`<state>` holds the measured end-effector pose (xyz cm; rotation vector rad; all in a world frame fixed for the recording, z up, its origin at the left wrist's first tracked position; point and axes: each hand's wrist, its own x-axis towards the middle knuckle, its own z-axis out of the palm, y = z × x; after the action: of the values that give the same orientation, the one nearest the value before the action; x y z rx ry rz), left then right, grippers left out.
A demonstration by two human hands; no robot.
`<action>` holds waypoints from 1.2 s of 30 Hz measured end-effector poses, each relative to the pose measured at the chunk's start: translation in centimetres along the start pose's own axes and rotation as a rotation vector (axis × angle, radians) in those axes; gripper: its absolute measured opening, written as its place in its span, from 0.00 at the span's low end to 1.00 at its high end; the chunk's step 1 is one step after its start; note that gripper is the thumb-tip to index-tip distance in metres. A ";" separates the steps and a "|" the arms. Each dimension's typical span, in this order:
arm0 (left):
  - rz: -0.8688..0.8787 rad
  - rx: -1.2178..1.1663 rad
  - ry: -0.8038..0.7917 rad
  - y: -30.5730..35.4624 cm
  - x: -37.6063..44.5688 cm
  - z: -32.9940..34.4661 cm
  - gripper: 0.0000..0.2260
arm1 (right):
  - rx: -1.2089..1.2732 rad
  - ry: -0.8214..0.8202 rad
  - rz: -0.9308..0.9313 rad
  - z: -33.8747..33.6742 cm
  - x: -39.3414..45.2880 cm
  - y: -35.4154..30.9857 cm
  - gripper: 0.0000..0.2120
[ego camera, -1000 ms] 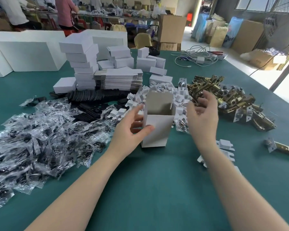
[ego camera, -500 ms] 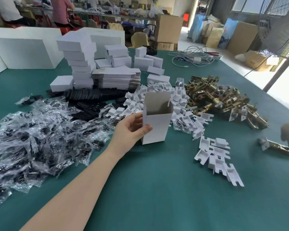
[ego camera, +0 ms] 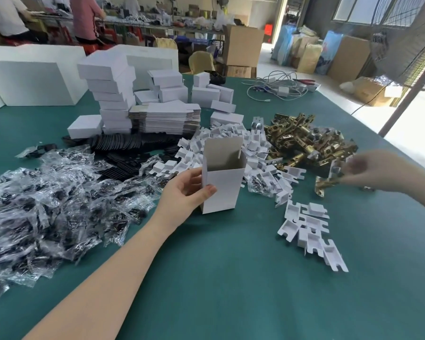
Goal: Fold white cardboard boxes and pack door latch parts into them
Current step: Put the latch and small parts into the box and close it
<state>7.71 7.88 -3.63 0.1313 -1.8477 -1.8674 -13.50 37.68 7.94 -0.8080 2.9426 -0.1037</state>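
The left hand (ego camera: 185, 192) has its grip around the upright white box (ego camera: 222, 186), thumb on the front face, top flap open, at frame centre on the green bench (ego camera: 231, 278). At right, the blurred right hand (ego camera: 375, 171) pinches a brass latch (ego camera: 325, 184) beside the latch pile (ego camera: 307, 141). White inserts (ego camera: 309, 231) lie lower right.
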 end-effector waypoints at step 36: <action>-0.054 -0.089 -0.033 -0.5 0.3 -0.5 0.17 | 0.092 0.154 -0.690 -0.6 -0.6 -19.2 0.12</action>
<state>7.56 7.29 -4.03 0.1224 -1.7956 -1.9964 -3.31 21.52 10.28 -1.8209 2.6115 -0.3528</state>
